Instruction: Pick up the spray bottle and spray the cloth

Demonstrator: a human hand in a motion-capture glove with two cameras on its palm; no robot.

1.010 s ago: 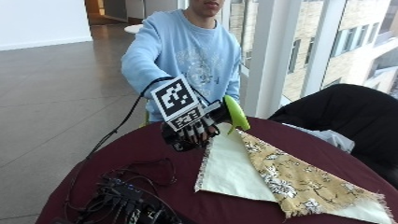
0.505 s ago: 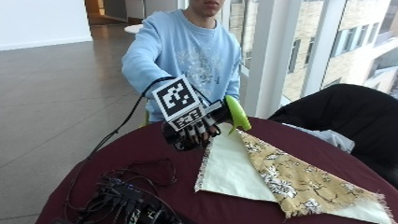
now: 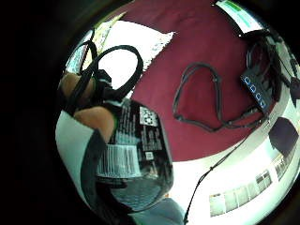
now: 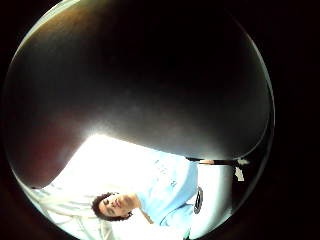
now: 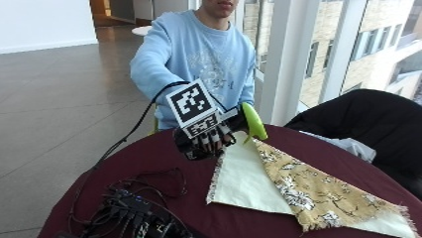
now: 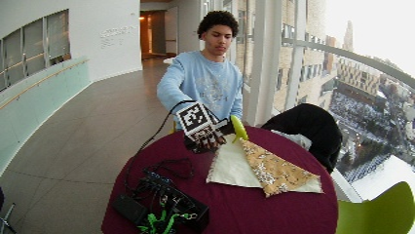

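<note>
From outside, I am watching my right hand (image 5: 201, 141) curling round the spray bottle (image 5: 253, 120) just behind the cloth (image 5: 290, 191)'s near corner. In the little-finger view the bottle (image 3: 133, 154) is looking glossy, rigid, probably slippery; I am judging the labelled body the best hold. Open tabletop (image 5: 158, 163) is lying beside my hand.

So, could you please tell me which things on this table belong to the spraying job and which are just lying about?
Part of the job:
- spray bottle, in the grip of the gloved right hand
- cloth, spread on the table

Just lying about:
- cable loop on the table
- black boxes and wires at the table's edge
- dark jacket beside the table
</note>
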